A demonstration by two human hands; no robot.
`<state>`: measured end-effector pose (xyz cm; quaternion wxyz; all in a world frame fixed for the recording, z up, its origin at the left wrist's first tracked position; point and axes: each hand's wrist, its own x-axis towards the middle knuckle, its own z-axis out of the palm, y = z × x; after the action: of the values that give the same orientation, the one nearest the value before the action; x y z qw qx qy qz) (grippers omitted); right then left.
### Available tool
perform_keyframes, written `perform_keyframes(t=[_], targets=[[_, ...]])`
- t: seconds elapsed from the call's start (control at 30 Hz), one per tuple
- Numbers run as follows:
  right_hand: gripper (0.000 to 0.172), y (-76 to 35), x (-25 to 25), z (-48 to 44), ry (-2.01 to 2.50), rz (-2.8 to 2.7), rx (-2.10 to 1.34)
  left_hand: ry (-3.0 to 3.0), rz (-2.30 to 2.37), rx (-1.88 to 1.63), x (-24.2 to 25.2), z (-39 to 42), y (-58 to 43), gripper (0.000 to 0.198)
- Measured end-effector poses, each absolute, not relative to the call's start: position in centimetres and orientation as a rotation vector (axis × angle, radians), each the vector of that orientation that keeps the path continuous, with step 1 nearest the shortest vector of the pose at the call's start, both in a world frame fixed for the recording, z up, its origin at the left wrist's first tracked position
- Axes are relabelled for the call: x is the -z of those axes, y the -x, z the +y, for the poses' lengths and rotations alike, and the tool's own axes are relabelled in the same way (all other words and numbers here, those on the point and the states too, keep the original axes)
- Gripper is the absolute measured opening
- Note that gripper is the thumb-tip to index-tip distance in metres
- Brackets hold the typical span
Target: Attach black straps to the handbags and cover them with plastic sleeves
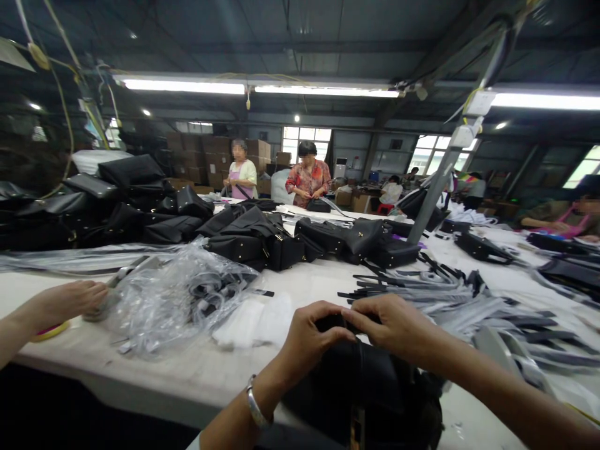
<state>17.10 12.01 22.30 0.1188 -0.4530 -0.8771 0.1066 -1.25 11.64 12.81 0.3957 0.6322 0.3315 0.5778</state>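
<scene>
A black handbag (pixel 365 381) with a gold-coloured metal piece (pixel 357 428) low on its front stands at the table's near edge, right in front of me. My left hand (pixel 312 334), with a silver bangle on its wrist, is closed at the top of the bag, thumb and fingers pinching a black part of it. From the right, my right hand (pixel 391 322) meets it there, its thumb and fingertips pressed together on the same part. The fingertips of both hands nearly touch. Exactly which part they pinch is hidden by the fingers.
Another person's hand (pixel 70 303) rests on the left beside a clear plastic bag (pixel 164 306) of straps. Black bags (pixel 248 240) are heaped across the table (pixel 182 378). Wrapped straps (pixel 469 306) lie at right, near a metal pole (pixel 434 187). Co-workers (pixel 308 178) stand opposite.
</scene>
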Motion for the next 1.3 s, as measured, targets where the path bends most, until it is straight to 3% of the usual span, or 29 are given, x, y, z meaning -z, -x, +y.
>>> perform_keyframes(t=[0.07,0.1,0.17,0.3,0.4,0.83,0.97,1.13,1.3], targets=[[0.025,-16.5,-22.4,11.8,1.234,-2.569,0.009,-1.587,0.851,-1.456,-12.9,11.7,1.6,0.026],[0.025,-16.3,-22.3,11.7,1.162,-2.571,0.127,-1.574,0.854,-1.450,-12.9,11.7,1.9,0.027],[0.040,-16.2,-22.1,11.9,1.025,-2.617,0.250,-1.584,0.852,-1.421,-13.2,11.7,2.4,0.028],[0.020,-16.0,-21.6,12.6,0.970,-2.739,0.266,-1.724,0.956,-1.430,-14.1,11.2,3.4,0.016],[0.016,-16.3,-21.8,13.0,0.990,-2.717,0.274,-1.757,1.114,-1.518,-14.4,10.9,5.0,0.003],[0.017,-17.5,-21.2,14.7,1.075,-2.678,0.157,-1.300,1.630,-1.631,-6.1,9.6,16.6,0.024],[0.023,-18.1,-21.3,15.5,1.144,-2.628,0.017,-1.037,1.565,-1.739,-5.5,9.1,17.8,0.037],[0.061,-15.0,-23.5,14.1,0.933,-2.570,-0.415,-1.068,1.211,-1.929,-11.0,8.9,13.8,0.034],[0.047,-12.1,-27.1,12.1,0.785,-2.385,-1.083,-1.295,0.990,-1.975,-17.0,9.0,9.0,0.025]])
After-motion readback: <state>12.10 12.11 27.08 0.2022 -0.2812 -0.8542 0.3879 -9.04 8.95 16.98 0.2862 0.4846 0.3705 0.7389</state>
